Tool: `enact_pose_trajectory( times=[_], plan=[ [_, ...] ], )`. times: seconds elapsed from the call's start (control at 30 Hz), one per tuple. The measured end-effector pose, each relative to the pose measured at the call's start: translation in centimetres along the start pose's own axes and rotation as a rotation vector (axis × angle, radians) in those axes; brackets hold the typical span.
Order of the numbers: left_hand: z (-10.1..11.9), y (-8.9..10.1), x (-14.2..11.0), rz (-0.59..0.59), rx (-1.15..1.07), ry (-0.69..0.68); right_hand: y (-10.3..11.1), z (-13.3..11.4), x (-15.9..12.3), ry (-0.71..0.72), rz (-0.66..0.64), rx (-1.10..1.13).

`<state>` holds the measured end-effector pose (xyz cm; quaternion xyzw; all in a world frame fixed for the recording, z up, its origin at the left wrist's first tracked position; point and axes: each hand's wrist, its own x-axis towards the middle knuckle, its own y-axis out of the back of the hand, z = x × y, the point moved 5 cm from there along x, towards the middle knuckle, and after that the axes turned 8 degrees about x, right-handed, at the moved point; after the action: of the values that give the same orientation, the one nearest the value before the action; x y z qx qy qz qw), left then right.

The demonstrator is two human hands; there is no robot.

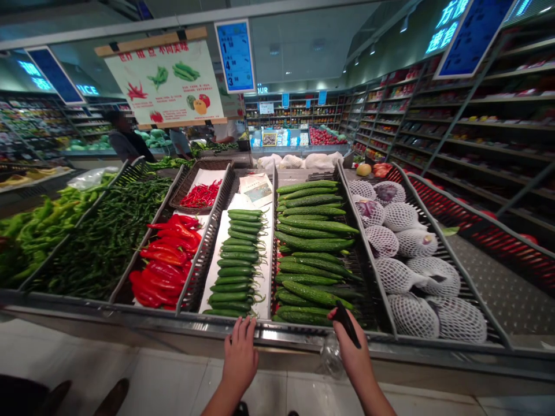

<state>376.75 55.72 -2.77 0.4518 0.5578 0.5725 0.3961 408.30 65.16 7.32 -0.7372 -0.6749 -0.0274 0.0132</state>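
Note:
My left hand (241,351) lies with its fingers stretched out at the front rail of the stand, just below a column of long green peppers (237,260) on white paper. Nothing shows in it. My right hand (354,349) is closed around a slim black object (348,325) whose kind I cannot make out. Beside that hand hangs something clear and crumpled, like a plastic bag (332,355); whether the fingers grip it is hidden. Right in front of this hand, cucumbers (312,242) are stacked crosswise in a black crate.
Left of the green peppers lie red peppers (162,271), small red chillies (202,193) in a basket and thin green chillies (117,237). Eggplants in white foam nets (411,315) fill the crate at right. Price signs (236,56) hang overhead. A person (128,138) stands beyond.

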Motion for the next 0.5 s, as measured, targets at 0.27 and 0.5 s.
enact_pose_trajectory(
  times=[0.27, 0.5],
  plan=[
    [0.0, -0.3, 0.0, 0.025, 0.008, -0.006, -2.7, 0.6, -2.4, -0.024, -0.082, 0.002],
    [-0.1, 0.6, -0.1, -0.017, -0.024, -0.032, -4.5, 1.1, -3.7, -0.031, -0.162, -0.004]
  ],
)
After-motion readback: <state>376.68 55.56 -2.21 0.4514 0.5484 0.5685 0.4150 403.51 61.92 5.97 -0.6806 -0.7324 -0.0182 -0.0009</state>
